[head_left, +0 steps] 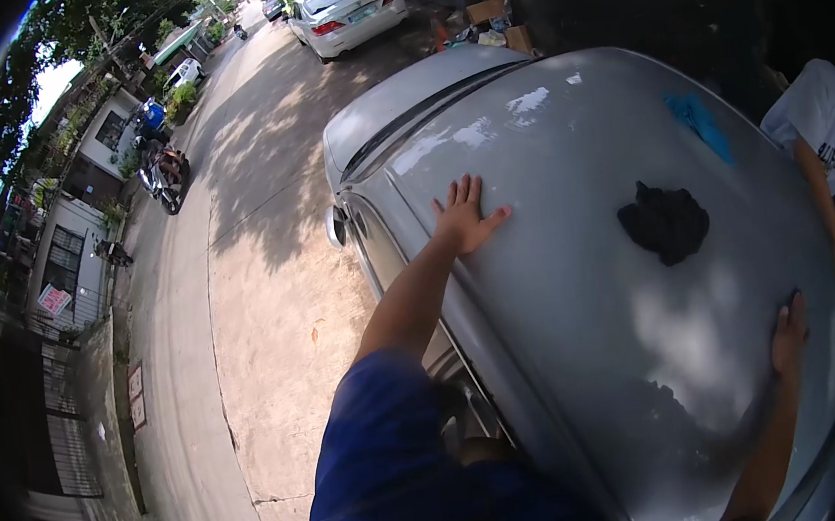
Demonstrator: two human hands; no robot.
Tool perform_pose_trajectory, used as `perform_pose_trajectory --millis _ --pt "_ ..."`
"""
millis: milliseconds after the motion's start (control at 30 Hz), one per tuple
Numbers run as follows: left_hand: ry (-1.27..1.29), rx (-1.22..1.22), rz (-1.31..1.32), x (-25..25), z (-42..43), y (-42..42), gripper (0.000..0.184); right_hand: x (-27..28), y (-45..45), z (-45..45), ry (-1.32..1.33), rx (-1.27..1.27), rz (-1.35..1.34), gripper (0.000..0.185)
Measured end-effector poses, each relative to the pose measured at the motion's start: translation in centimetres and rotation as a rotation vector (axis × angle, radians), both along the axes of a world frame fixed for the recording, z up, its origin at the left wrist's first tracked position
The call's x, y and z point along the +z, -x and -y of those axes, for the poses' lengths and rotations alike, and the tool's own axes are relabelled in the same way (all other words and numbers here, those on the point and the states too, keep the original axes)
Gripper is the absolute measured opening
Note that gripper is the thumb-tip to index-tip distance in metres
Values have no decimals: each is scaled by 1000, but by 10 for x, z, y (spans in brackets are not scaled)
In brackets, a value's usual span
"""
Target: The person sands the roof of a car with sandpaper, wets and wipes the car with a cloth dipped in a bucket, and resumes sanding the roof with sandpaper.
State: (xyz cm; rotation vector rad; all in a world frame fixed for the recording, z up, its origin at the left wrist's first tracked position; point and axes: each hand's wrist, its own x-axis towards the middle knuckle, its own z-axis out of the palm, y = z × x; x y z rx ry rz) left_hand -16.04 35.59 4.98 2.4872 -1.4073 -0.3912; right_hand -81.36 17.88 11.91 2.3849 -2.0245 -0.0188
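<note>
My left hand point(470, 217) lies flat on the grey car roof point(560, 277) near its left edge, fingers spread and nothing in it. Farther right and lower, my right hand point(789, 333) rests on the same roof with its fingers stretched out; no object shows in it. Between and beyond the two hands sits a crumpled black cloth point(665, 224). A blue cloth point(699, 126) lies behind it, toward the roof's far right side. Neither hand touches a cloth.
Another person in a white shirt point(821, 121) stands at the car's right side, arms low beside it. A side mirror point(336, 226) sticks out at the left. Up the street are a white car point(349, 14) and a parked motorcycle point(165, 174).
</note>
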Motion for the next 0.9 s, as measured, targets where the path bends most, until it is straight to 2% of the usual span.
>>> perform_pose_trajectory --millis 67,133,200,300,400,433,567,667,700,767,867,900 --pt "26 12 -16 -5 -7 2 111 -1 18 12 -3 -131 -40 65" --pt "62 21 -18 -2 1 -4 110 0 -52 -57 40 142 -108 65" --pt "67 20 -26 -3 -1 -2 109 23 -116 -134 -78 519 10 65" --pt "69 146 -19 -8 4 -2 107 15 -127 -93 -41 520 22 65" --pt "34 388 -50 -7 11 -2 105 10 -101 43 -52 100 -15 66" --pt "20 387 -43 -5 14 0 105 15 -98 67 -80 -28 -20 66" --pt "-22 377 -9 0 12 -1 104 12 -144 1 -122 340 -79 69" --pt "3 379 -11 -1 15 -3 104 12 -152 -24 -139 468 -107 70" --pt "2 374 -16 -4 10 2 105 8 -133 12 -75 331 -27 68" --pt "-11 374 -20 -4 10 2 105 2 -86 92 -64 -16 -53 68" --pt "-19 369 -3 1 9 0 104 3 -82 81 -51 -10 -80 68" --pt "-20 369 -4 -3 12 -1 104 -1 -92 54 -35 149 -72 68"
